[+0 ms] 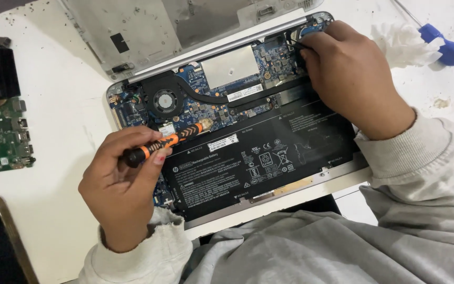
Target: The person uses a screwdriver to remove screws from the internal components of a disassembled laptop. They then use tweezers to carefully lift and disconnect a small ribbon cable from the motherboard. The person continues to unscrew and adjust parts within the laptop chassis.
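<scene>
On the white table [53, 131] an opened laptop [237, 126] is laid with its circuit board, fan [165, 100] and black battery [258, 158] exposed. An orange-and-black screwdriver [166, 142] is pinched by the curled fingers of the left hand [119, 184], its tip over the board near the fan. At the far right corner, a black part is gripped by the pressed-together fingers of the right hand [350, 79].
</scene>
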